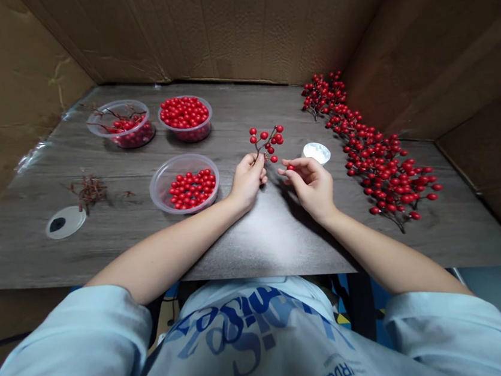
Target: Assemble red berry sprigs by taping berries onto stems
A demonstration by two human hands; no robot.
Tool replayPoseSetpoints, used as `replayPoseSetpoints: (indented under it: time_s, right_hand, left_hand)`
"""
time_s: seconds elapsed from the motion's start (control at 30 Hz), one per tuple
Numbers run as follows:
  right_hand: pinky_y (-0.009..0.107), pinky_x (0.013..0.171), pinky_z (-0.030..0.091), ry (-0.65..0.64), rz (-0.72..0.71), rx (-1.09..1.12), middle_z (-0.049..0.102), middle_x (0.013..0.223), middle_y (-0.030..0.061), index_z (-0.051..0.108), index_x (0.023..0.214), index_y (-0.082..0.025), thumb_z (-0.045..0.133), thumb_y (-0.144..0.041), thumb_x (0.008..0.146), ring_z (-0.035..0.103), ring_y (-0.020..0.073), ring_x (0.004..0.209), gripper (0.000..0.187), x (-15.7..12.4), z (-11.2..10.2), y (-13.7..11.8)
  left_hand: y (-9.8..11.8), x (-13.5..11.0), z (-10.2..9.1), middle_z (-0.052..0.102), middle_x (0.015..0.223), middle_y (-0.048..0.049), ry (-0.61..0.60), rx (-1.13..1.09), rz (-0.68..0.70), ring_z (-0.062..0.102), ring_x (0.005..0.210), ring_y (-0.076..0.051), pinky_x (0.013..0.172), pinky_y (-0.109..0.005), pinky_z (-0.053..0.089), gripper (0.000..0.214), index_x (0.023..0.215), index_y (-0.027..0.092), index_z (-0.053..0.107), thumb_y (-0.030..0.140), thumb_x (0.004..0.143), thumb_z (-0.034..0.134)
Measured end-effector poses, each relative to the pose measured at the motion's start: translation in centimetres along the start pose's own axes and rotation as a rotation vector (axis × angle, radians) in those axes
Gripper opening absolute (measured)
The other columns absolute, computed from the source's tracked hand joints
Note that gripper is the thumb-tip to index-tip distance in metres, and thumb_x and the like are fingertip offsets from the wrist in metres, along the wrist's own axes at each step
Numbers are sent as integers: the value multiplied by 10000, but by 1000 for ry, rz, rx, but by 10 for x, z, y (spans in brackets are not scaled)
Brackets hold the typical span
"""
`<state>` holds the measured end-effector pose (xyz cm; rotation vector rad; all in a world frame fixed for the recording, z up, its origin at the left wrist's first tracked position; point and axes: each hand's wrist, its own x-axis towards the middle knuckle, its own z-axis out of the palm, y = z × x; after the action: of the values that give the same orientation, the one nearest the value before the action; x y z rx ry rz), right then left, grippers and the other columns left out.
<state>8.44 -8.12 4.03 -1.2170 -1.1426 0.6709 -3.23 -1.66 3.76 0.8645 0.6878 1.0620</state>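
Near the middle of the table, my left hand (248, 181) pinches the stem of an artificial berry branch (267, 142), which carries several round red berries on thin brown twigs. Just to its right, my right hand (314, 187) holds a single red berry (290, 168) between thumb and fingertips, a little apart from the branch. Beyond the right hand lies a small round white dish (316, 152) with a shiny surface. Left of my left hand stands a clear plastic bowl (155, 190) partly filled with loose red berries.
A fuller berry bowl (211, 111) and a bowl of berries with twigs (94, 131) stand at the back left. Bare brown stems (91, 192) lie near a clear lid (71, 222). Berry branches (362, 139) are heaped along the right. Cardboard walls (214, 29) surround the table.
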Motion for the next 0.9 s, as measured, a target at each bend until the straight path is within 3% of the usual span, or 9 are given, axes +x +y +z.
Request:
replayPoseSetpoints:
  time_s: [0.13,0.23,0.67,0.9]
  right_hand:
    - [234,562,484,60,-205,-273,645,815,21,651,831,-193,648,-205,739,598,123,700,93,2,-5,-4]
    - [229,584,470,70,-269,-328,641,766,12,672,822,-188,658,-196,735,574,113,684,89,4,-7,-5]
    - [233,563,453,48,-51,-156,665,835,28,650,827,-179,680,-252,685,550,106,644,163,3,-3,1]
    - [248,577,459,21,-21,-150,659,826,40,659,818,-171,677,-267,692,556,116,654,159,2,-3,-2]
  left_hand:
    - [-3,1,-1,359,524,80,-44,86,39,331,413,-16,405,-137,303,148,734,151,446,132,881,430]
    - [-5,0,-1,350,490,88,-72,160,74,336,388,-13,396,-142,293,161,719,150,442,125,878,437]
    - [-9,0,-4,410,540,74,-125,293,113,349,391,-23,395,-163,254,102,749,156,464,118,842,481]
    - [-11,0,-6,413,560,58,-142,414,258,355,473,-48,464,-182,272,89,733,159,487,149,820,498]
